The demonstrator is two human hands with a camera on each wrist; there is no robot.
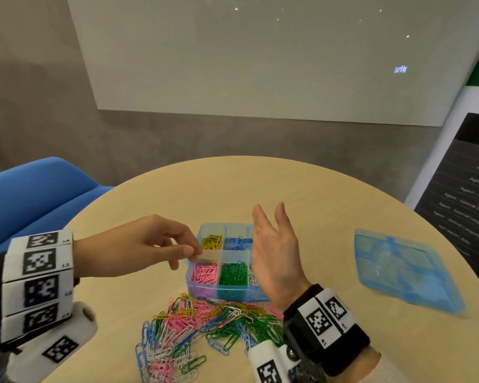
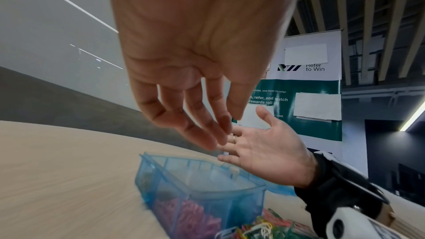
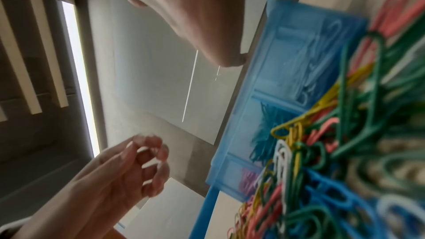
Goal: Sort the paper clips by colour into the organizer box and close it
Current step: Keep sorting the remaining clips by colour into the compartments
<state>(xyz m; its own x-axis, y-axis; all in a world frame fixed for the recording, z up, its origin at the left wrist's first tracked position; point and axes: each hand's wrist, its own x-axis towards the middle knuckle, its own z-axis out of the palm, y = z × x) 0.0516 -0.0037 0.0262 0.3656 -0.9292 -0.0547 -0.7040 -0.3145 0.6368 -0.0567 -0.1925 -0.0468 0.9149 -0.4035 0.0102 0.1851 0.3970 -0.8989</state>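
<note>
A blue see-through organizer box (image 1: pixel 227 293) stands open mid-table, its compartments holding yellow, blue, pink, green and white paper clips. A mixed pile of loose clips (image 1: pixel 205 327) lies in front of it. My left hand (image 1: pixel 183 247) hovers over the box's left rim, thumb close to the loosely curled fingers; no clip shows between them (image 2: pixel 230 121). My right hand (image 1: pixel 274 244) is held open on edge over the box's right side, palm facing left, fingers straight. From the right wrist, the box (image 3: pixel 287 61) and pile (image 3: pixel 345 152) are blurred. The box's lid (image 1: pixel 407 272) lies apart at the right.
The round wooden table (image 1: pixel 302 194) has bare surface behind and left of the box. A blue chair (image 1: pixel 39 194) stands at the left edge. A dark printed banner (image 1: pixel 468 189) stands at the right, and a whiteboard (image 1: pixel 260 64) hangs on the wall behind.
</note>
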